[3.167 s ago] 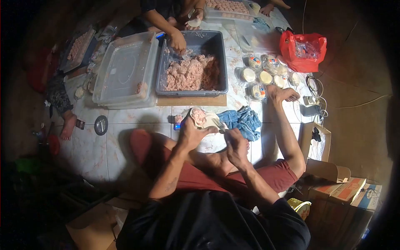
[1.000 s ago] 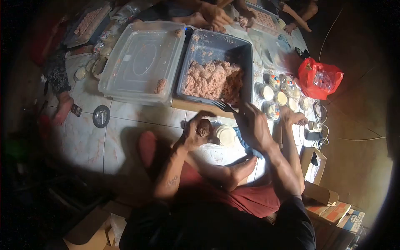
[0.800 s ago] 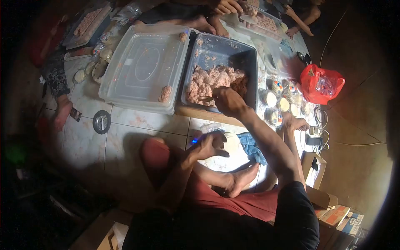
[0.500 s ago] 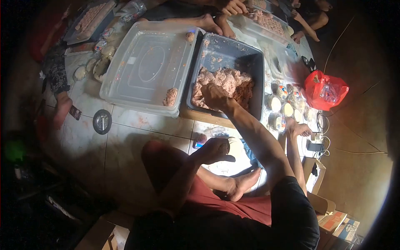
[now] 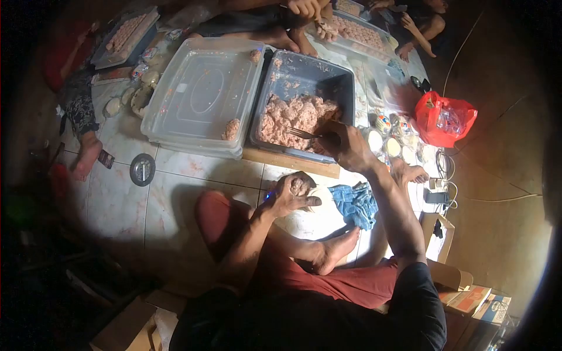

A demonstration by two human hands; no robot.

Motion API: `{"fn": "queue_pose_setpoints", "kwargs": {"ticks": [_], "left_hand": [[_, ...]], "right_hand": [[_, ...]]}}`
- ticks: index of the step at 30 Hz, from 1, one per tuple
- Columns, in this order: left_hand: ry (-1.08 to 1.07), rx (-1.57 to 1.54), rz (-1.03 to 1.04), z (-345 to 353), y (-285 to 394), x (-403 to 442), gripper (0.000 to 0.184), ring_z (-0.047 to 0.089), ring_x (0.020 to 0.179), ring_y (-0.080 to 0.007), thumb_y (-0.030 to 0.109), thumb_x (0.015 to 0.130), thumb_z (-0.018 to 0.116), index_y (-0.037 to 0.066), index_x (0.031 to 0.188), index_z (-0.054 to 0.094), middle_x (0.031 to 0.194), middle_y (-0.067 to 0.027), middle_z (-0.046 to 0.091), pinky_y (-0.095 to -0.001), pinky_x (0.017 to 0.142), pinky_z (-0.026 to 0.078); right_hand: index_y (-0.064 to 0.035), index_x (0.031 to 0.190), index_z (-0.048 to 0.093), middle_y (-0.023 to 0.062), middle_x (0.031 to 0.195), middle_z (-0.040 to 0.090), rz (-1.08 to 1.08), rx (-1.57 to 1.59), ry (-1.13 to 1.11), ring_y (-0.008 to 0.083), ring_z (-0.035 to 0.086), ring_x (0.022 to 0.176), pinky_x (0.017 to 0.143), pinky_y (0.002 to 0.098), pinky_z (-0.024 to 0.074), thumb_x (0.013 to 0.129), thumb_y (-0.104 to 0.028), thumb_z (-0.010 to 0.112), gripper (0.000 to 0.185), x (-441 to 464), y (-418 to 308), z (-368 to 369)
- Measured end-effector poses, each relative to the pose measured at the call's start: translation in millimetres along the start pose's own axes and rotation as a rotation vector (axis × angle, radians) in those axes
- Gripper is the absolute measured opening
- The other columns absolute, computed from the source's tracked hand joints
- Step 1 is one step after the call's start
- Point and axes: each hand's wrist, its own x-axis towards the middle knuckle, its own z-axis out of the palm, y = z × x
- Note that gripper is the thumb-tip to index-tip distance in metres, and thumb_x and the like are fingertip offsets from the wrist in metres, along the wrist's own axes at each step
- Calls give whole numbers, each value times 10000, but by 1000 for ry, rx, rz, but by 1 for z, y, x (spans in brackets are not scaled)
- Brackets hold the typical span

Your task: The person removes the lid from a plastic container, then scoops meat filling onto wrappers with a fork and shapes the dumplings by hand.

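Note:
My right hand (image 5: 350, 147) is closed round the handle of a fork (image 5: 301, 133). Its tines point left, over the near part of a grey tub (image 5: 345, 88) that holds pinkish minced meat (image 5: 298, 111). Whether the tines touch the meat I cannot tell. Nearer to me, my left hand (image 5: 285, 200) curls its fingers round a small pinkish lump of minced meat (image 5: 300, 186), partly hidden by the fingers. Left of the tub lies a clear plastic lid-like tray (image 5: 211, 93), with one meat lump (image 5: 231, 129) at its near right corner and another (image 5: 254, 56) at its far right corner.
A wooden board (image 5: 293, 162) lies under the tub's near edge. A blue cloth (image 5: 356, 205) is by my foot. Rightward are several wrapped pale rounds (image 5: 374, 140), a red plastic bag (image 5: 446, 120) and cables (image 5: 448, 167). Other people sit opposite, near a tray of meatballs (image 5: 360, 35).
My right hand has drawn back from the meat toward the tub's near right corner, bringing the fork into view. My left hand has turned, showing the lump. A co-worker's hands across from me have moved.

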Motion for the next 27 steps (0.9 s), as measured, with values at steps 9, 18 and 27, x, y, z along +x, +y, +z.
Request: {"fn": "queue_pose_setpoints", "kwargs": {"ticks": [9,18,27], "left_hand": [[256,293,36,-13,3,3,330,532,645,-110,208,734,890,61,765,597,697,3,594,-298,622,470],[683,458,-75,-60,3,13,465,667,705,-310,377,723,904,10,825,638,730,-149,669,-419,676,523],[537,187,-290,-54,7,18,444,628,636,-190,331,722,920,21,896,653,750,-85,670,-349,644,540]], "right_hand": [[-36,902,631,169,692,632,-321,-710,340,347,648,622,542,469,486,898,-126,618,91,53,74,90],[-59,831,530,146,667,513,-344,-512,274,333,563,590,502,455,458,878,-98,558,67,128,111,156],[-44,749,521,109,654,493,-715,-888,558,256,550,577,526,399,451,811,1,574,93,119,135,154]]}}
